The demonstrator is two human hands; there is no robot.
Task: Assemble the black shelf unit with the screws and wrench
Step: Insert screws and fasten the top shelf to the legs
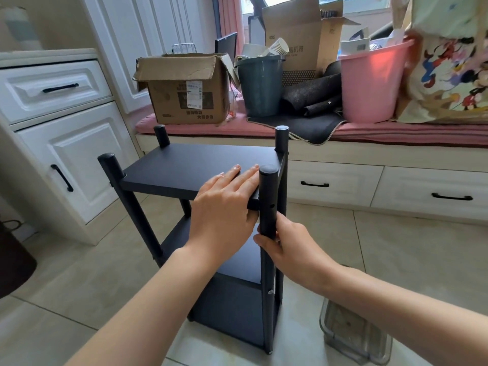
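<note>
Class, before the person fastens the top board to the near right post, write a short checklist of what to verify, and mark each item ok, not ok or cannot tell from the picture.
1. Left hand lies flat on the top board, steadying it: ok.
2. Right hand grips the near right post: ok.
3. Post holes beside the board edge show no screw: not ok.
4. Holes lined up with the board: cannot tell.
5. Lower screw seated in the post: ok.
6. Wrench within reach: cannot tell, none visible.
</note>
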